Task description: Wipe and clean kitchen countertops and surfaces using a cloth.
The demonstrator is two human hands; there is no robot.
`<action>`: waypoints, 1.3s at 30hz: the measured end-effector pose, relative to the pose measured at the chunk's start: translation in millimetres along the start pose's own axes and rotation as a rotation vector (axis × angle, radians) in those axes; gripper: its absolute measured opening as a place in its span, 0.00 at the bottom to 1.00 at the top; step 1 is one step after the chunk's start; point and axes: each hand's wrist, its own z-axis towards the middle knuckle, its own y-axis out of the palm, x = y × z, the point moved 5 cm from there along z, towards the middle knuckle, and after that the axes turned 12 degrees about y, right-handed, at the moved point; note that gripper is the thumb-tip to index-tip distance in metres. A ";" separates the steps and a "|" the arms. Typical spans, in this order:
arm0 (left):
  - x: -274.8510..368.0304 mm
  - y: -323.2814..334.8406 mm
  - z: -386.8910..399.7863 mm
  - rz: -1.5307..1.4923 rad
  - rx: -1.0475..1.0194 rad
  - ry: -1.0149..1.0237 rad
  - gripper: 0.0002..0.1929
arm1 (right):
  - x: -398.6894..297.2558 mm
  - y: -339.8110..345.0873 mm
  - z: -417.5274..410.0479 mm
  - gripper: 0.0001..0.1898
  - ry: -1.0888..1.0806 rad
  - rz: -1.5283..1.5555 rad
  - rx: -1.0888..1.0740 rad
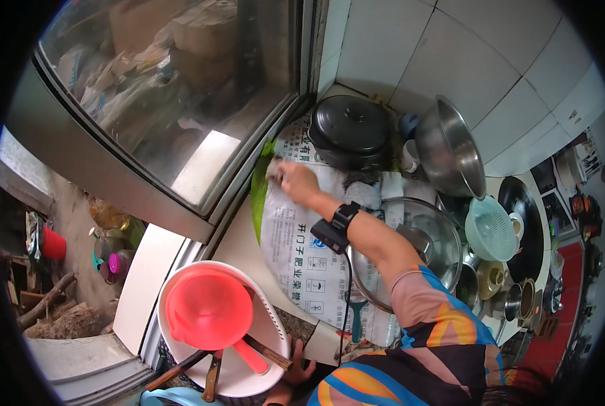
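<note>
My right hand [298, 183], with a black band and a small black device at the wrist, is closed around a greyish wad [273, 170], possibly a cloth. It presses near the green edge of a printed white woven sack [287, 228] spread over the counter by the window. Low in the picture, my left hand [297, 363] is beside the rim of a white plastic basin [277, 330]; the basin and my clothing partly hide it. A red plastic ladle [208, 304] lies in the basin with a wooden-handled tool [212, 378] and other handles.
A black lidded pot [352, 129] stands on the sack's far end. Nearby are a steel basin [449, 147], a glass lid [434, 254], a green colander [491, 228] and a black wok [523, 228]. The sliding window's frame [262, 152] borders the counter.
</note>
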 end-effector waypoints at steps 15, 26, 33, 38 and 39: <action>-0.5 2.8 2.6 -0.003 0.031 0.033 0.39 | -0.3 29.7 40.3 0.11 0.362 0.237 0.335; 4.3 -4.1 11.8 0.052 -0.110 0.064 0.44 | -41.4 11.1 -45.4 0.10 -0.505 0.063 0.013; 3.9 -0.5 5.6 0.007 -0.068 0.055 0.41 | -27.9 -42.7 -28.6 0.08 -0.314 0.115 0.236; -2.0 6.8 -1.7 -0.074 -0.061 0.013 0.40 | -14.7 -25.5 -43.3 0.11 -0.290 -0.050 -0.034; -1.6 5.5 -0.4 -0.078 -0.062 0.010 0.40 | -17.2 -16.8 -51.0 0.13 -0.304 -0.137 -0.184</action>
